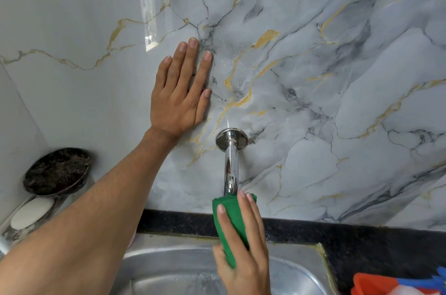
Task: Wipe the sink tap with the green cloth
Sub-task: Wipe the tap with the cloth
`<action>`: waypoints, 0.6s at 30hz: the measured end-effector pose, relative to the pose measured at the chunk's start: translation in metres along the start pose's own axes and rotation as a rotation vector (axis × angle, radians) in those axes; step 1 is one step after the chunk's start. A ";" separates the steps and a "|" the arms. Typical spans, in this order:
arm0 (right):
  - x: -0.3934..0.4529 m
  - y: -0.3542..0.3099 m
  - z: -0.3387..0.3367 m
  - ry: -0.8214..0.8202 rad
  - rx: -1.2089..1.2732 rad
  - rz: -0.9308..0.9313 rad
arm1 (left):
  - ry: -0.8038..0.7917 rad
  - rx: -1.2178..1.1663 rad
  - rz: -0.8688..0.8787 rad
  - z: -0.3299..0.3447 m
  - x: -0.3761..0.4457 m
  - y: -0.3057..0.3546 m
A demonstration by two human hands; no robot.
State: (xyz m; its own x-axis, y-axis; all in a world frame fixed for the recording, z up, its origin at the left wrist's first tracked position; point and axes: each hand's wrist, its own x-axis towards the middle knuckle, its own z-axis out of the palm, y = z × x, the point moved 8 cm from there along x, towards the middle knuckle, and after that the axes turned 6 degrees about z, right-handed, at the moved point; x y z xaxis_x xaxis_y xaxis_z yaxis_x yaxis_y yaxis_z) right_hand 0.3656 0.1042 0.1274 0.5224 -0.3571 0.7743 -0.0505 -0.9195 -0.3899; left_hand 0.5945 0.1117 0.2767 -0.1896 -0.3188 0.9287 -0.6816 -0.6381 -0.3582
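A chrome tap [230, 164] sticks out of the marble wall through a round flange and runs down toward me. The green cloth [231, 220] is wrapped over the tap's near end, which it hides. My right hand [243, 246] grips the cloth around the tap, fingers over the top and thumb on the left side. My left hand [181, 92] lies flat on the wall, fingers spread, up and to the left of the tap's flange, holding nothing.
A steel sink [169, 268] lies below the tap, edged by a black stone counter [337, 239]. At left stand a dark bowl of brown stuff [56, 170] and a white soap [31, 212] in a dish. Orange and blue plastic items [398, 282] sit at the bottom right.
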 end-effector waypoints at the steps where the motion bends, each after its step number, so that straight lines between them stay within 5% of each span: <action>1: -0.002 0.012 -0.009 -0.032 0.174 0.152 | 0.002 -0.005 0.002 0.000 0.000 0.000; 6: -0.026 0.091 0.008 -0.074 1.292 1.387 | -0.006 -0.009 0.009 0.002 -0.003 0.002; 8: -0.020 0.100 0.026 -0.118 1.418 1.691 | 0.002 -0.012 0.004 0.002 -0.003 0.002; 11: 0.017 0.096 0.059 -0.328 1.415 1.805 | 0.002 -0.004 -0.002 0.002 -0.002 0.000; 18: 0.080 0.075 0.084 -0.561 1.395 1.659 | -0.015 0.007 -0.001 0.003 -0.004 0.001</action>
State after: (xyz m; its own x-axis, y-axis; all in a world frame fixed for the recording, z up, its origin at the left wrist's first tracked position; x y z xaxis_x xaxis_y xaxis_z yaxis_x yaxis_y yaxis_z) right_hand 0.4750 0.0202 0.1185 0.7918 -0.1503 -0.5920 -0.2494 0.8052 -0.5381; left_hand 0.5969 0.1103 0.2721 -0.1786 -0.3286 0.9274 -0.6771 -0.6429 -0.3582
